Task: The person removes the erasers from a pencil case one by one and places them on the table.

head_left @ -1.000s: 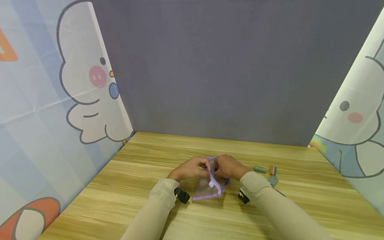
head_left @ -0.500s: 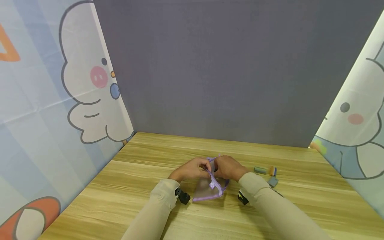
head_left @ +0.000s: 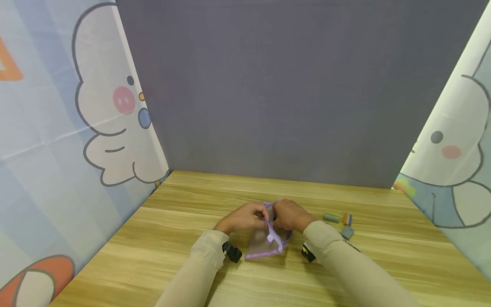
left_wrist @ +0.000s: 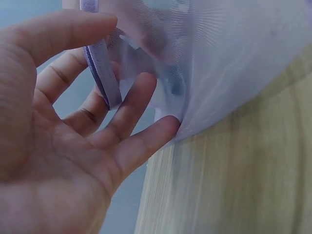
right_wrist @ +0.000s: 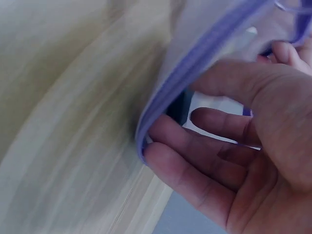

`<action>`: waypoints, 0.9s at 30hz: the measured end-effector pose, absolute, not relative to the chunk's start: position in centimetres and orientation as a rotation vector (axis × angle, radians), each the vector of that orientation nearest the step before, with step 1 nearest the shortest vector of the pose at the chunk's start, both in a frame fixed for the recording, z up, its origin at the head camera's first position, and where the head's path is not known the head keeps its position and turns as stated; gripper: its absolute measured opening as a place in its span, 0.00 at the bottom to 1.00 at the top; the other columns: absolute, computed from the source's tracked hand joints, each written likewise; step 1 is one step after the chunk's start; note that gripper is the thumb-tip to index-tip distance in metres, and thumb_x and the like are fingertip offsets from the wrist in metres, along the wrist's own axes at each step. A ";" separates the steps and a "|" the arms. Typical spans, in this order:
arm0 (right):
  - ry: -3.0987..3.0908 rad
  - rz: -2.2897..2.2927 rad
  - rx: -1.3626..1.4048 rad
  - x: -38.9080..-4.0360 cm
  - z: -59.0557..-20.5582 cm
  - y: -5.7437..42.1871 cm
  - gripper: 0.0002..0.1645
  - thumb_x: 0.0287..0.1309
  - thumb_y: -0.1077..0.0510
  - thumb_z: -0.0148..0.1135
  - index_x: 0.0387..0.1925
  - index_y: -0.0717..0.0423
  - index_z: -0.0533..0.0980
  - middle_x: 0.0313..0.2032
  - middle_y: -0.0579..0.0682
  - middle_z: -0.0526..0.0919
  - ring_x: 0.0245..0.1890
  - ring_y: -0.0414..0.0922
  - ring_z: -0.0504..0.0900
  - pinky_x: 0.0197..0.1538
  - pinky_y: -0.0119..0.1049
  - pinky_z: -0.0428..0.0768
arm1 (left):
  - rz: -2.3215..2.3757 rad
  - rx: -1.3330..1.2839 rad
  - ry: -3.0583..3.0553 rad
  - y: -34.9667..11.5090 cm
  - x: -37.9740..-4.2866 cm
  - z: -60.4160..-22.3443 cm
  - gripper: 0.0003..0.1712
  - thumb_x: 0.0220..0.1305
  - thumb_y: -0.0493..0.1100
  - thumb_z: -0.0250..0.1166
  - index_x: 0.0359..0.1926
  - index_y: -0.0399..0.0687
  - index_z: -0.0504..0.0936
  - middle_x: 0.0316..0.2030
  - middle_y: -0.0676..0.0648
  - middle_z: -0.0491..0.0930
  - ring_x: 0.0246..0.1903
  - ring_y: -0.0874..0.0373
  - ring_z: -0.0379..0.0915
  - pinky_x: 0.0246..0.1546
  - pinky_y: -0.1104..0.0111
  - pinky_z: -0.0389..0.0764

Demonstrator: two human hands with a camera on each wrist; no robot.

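Observation:
A see-through mesh zipper pouch (head_left: 258,246) with purple trim stands partly open on the table between the hands. My left hand (head_left: 245,216) pinches the trimmed edge of its mouth (left_wrist: 101,68) between thumb and index finger, while the other fingers spread along the mesh (left_wrist: 243,63). At the opposite side of the mouth, my right hand (head_left: 290,214) has its fingers inside the opening. In the right wrist view, thumb and fingers hold a dark object (right_wrist: 181,108), mostly hidden by the purple zipper edge (right_wrist: 195,63); its kind cannot be made out. Blurred items show through the mesh.
To the right on the wooden table (head_left: 172,256) lie a green cylinder (head_left: 331,218), a small orange and blue item (head_left: 347,219), and a grey-blue flat piece (head_left: 347,232) near the right sleeve. A grey panel (head_left: 284,94) stands at the back.
Both hands and the pouch keep nearly the same place. The whole head view shifts slightly; no item on the table has visibly moved.

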State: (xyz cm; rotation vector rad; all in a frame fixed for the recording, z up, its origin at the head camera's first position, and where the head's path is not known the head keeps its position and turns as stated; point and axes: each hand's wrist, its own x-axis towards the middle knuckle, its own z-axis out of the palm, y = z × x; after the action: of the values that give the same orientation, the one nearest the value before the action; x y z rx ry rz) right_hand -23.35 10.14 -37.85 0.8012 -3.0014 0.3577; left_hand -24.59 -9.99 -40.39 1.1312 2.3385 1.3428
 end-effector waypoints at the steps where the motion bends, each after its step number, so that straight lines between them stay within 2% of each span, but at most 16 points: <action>1: -3.000 0.363 0.804 -23.4 -37.9 10.1 0.14 0.50 0.55 0.77 0.18 0.49 0.78 0.17 0.40 0.74 0.21 0.40 0.71 0.27 0.36 0.73 | 1.341 1.129 2.343 -10.0 -24.6 -40.4 0.05 0.59 0.34 0.71 0.35 0.46 0.83 0.44 0.45 0.81 0.46 0.60 0.78 0.52 0.66 0.77; 9: -3.017 0.374 0.866 -23.2 -38.0 10.4 0.14 0.50 0.57 0.74 0.17 0.47 0.76 0.16 0.39 0.72 0.18 0.39 0.68 0.24 0.35 0.68 | 1.326 1.127 2.362 -9.9 -24.2 -40.2 0.07 0.58 0.32 0.71 0.34 0.47 0.83 0.39 0.53 0.79 0.44 0.60 0.77 0.49 0.66 0.78; 17: -3.039 0.321 0.803 -23.1 -38.1 10.0 0.15 0.52 0.58 0.74 0.18 0.47 0.75 0.20 0.41 0.74 0.26 0.42 0.71 0.31 0.40 0.72 | 1.351 1.103 2.338 -10.0 -24.2 -40.2 0.05 0.60 0.34 0.70 0.36 0.47 0.83 0.41 0.50 0.81 0.45 0.59 0.78 0.50 0.65 0.78; 22: -3.037 0.342 0.781 -22.9 -38.1 9.9 0.16 0.51 0.60 0.73 0.18 0.48 0.74 0.18 0.41 0.73 0.21 0.41 0.71 0.27 0.38 0.71 | 1.350 1.104 2.336 -9.9 -24.3 -40.3 0.05 0.60 0.33 0.70 0.36 0.46 0.83 0.40 0.50 0.81 0.44 0.60 0.78 0.50 0.65 0.78; 27: -3.043 0.329 0.778 -23.0 -38.1 9.9 0.16 0.51 0.59 0.73 0.17 0.48 0.74 0.17 0.41 0.72 0.21 0.40 0.69 0.26 0.37 0.69 | 1.341 1.102 2.348 -9.9 -24.3 -40.3 0.06 0.60 0.33 0.70 0.36 0.46 0.83 0.40 0.51 0.80 0.43 0.59 0.78 0.49 0.66 0.78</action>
State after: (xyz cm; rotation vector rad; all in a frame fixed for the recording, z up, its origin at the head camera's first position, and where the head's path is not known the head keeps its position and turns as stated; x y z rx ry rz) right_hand -22.99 9.95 -38.13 0.7779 -3.0427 0.3295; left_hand -24.27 -9.91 -40.27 1.1016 2.3481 1.3410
